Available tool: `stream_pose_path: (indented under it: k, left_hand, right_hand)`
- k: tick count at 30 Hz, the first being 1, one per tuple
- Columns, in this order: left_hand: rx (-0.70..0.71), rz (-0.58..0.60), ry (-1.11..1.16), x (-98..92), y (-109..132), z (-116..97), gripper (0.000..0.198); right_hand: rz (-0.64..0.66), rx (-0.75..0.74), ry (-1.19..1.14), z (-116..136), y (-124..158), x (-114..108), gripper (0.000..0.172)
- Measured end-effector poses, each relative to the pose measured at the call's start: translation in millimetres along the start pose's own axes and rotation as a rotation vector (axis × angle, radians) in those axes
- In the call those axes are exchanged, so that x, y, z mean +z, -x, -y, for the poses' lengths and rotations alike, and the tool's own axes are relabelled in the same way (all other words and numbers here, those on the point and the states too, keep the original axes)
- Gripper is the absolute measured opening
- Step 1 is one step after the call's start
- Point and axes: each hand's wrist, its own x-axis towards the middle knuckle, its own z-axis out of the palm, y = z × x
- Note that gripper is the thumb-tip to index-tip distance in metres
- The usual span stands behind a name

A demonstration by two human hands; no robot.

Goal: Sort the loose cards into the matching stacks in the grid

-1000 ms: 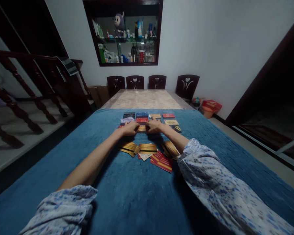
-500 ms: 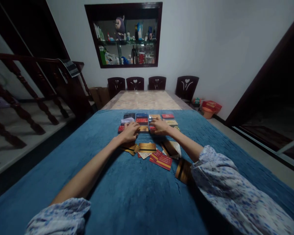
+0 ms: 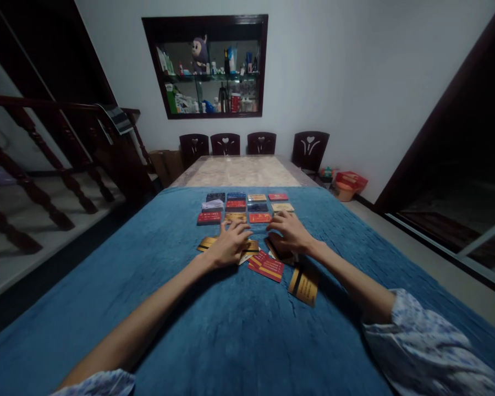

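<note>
My left hand point(image 3: 230, 243) hovers palm down over the loose cards, fingers curved and apart, with no card visible in it. It partly covers a gold card point(image 3: 252, 247); another gold card point(image 3: 205, 243) shows to its left. My right hand point(image 3: 291, 232), also palm down with bent, parted fingers, is over a dark gold card point(image 3: 279, 250). I cannot tell whether it touches that card. Between the hands and nearer to me lie overlapping red cards point(image 3: 268, 268). A gold card with a black stripe point(image 3: 304, 285) lies below my right wrist.
Beyond my hands, card stacks stand in rows, among them a red stack point(image 3: 209, 218), an orange-red stack point(image 3: 259, 218) and a cream stack point(image 3: 282, 207). A blue cloth point(image 3: 231, 335) covers the near table. Chairs point(image 3: 309, 147) stand behind its bare far end point(image 3: 243, 169).
Both hands have drawn back toward me from the stacks to the loose cards. My left hand also shifted right. The orange-red stack and the near-right gold card are now uncovered.
</note>
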Motion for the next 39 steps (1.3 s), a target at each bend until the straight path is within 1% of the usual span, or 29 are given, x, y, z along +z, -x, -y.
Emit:
stream_pose_path:
  k: [3, 7, 11, 14, 18, 22, 29, 33, 37, 39]
  left_hand:
    - [0.037, -0.004, 0.013, 2.5, 4.7, -13.5, 0.031]
    - [0.086, -0.021, 0.033, 4.2, 10.2, -29.1, 0.029]
    - [0.129, -0.063, 0.071, 6.9, 15.0, -41.3, 0.030]
    - [0.159, -0.064, 0.129, 9.1, 18.4, -46.9, 0.029]
    - [0.175, 0.001, 0.154, 9.5, 19.9, -49.0, 0.027]
    - [0.191, 0.048, 0.099, 7.6, 17.0, -47.4, 0.027]
    - [0.275, 0.047, -0.021, 7.0, 11.1, -44.6, 0.029]
    - [0.372, 0.044, -0.111, 7.2, 10.0, -47.4, 0.025]
    - [0.453, 0.012, -0.198, 10.1, 10.1, -51.6, 0.019]
    - [0.464, -0.014, -0.216, 12.8, 10.1, -52.4, 0.019]
  right_hand:
    - [-0.072, -0.034, -0.010, 4.7, 17.4, 2.0, 0.019]
    - [-0.126, -0.097, -0.053, 10.4, 37.1, 5.8, 0.019]
    - [-0.148, -0.135, -0.126, 15.3, 51.0, 7.4, 0.019]
    - [-0.132, -0.188, -0.204, 20.3, 57.8, 6.0, 0.017]
    - [-0.092, -0.233, -0.279, 26.8, 62.3, 2.9, 0.018]
    - [-0.067, -0.262, -0.304, 28.8, 63.6, 0.6, 0.018]
    - [-0.047, -0.292, -0.355, 30.6, 63.8, -2.3, 0.016]
    - [-0.020, -0.299, -0.396, 31.1, 64.1, -4.0, 0.020]
    - [0.004, -0.297, -0.408, 30.2, 65.7, -4.7, 0.027]
    - [-0.006, -0.301, -0.409, 30.6, 66.8, -4.6, 0.025]
